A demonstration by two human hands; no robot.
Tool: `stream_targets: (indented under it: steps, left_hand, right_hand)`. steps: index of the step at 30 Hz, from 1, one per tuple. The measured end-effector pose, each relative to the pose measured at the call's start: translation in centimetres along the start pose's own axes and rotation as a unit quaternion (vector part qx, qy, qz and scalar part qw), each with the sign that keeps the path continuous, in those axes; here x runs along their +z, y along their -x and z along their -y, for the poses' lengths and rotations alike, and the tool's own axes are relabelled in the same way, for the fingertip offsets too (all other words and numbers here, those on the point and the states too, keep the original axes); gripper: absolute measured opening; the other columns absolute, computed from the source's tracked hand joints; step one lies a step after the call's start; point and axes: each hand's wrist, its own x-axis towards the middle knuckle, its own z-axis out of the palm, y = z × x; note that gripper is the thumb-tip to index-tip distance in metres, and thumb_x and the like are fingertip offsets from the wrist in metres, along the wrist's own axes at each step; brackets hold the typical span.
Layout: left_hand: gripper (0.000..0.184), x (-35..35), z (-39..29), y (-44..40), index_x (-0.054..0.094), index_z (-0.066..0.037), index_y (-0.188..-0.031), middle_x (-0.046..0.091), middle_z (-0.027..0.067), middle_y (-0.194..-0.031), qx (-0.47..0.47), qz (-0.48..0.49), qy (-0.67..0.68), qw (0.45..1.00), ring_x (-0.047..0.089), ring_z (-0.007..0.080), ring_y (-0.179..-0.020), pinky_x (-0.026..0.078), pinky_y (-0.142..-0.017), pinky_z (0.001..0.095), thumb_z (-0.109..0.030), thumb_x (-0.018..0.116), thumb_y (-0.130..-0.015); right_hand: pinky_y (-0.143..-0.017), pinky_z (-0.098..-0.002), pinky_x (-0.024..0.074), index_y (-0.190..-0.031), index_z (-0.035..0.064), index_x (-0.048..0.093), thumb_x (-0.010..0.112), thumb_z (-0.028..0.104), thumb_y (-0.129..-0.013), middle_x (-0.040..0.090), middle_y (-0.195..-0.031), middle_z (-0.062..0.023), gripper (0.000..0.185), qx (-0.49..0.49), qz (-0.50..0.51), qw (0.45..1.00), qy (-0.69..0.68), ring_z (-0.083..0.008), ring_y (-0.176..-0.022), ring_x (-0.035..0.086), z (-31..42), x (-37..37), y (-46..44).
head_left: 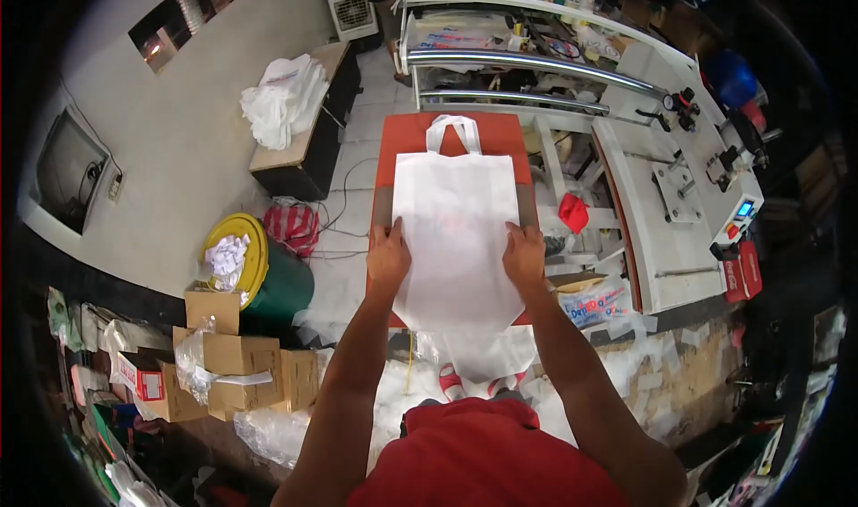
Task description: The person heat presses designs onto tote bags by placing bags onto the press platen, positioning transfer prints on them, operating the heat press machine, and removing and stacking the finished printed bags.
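Observation:
A white bag [456, 230] with two loop handles lies flat on a red-orange board [407, 136], its handles pointing away from me. My left hand [390, 257] grips the bag's left edge about halfway down, fingers pressed together. On the opposite edge, at about the same height, my right hand [525, 255] pinches the fabric. The bag's lower end hangs over the board's near edge.
A white machine [666, 198] with metal rollers stands at the right and behind. White bags [284, 96] are piled on a bench at the left. Nearer are a green bin [281, 274] with a yellow rim and cardboard boxes [241, 355].

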Motion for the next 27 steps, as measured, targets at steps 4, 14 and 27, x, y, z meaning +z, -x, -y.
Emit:
stream_targets:
  steps: [4, 14, 27]
  left_hand:
    - [0.040, 0.5, 0.1, -0.1, 0.057, -0.014, -0.130, 0.053, 0.0143, -0.114, 0.002, -0.011, 0.000, 1.000, 0.060, 0.0342, -0.100, 0.053, -0.080, 0.0444, -0.015, 0.052, -0.090]
    - [0.026, -0.2, 14.2, 13.7, 0.053, 0.006, -0.114, 0.055, 0.0210, -0.114, -0.164, -0.209, 0.158, 0.951, 0.055, 0.0319, -0.108, 0.043, -0.097, 0.0428, -0.015, 0.051, -0.097]
    - [0.025, 1.2, 13.4, 45.5, 0.064, -0.002, -0.096, 0.068, 0.0178, -0.089, -0.302, 0.486, -0.028, 0.820, 0.068, 0.0303, -0.084, 0.054, -0.077, 0.0396, -0.024, 0.064, -0.084]
  right_hand:
    - [-0.079, -0.0473, 0.0452, -0.109, 0.0107, 0.066, 0.058, 0.012, -0.088, 0.057, -0.092, -0.0156, 0.023, -0.001, -0.033, 0.999, -0.027, -0.0364, -0.090, 0.054, -0.4, 0.1, -0.2]
    - [-0.076, -0.0492, 0.0507, -0.090, 0.0003, 0.062, 0.052, 0.000, -0.079, 0.066, -0.086, -0.0242, 0.014, 0.293, 0.125, 0.947, -0.039, -0.0431, -0.084, 0.063, -18.4, -4.5, 21.3]
    - [-0.102, -0.0487, 0.0401, -0.130, -0.0035, 0.046, 0.073, 0.025, -0.077, 0.058, -0.122, -0.0263, 0.066, 0.357, 0.057, 0.908, 0.211, -0.0447, -0.118, 0.051, -53.2, 5.8, 21.5]
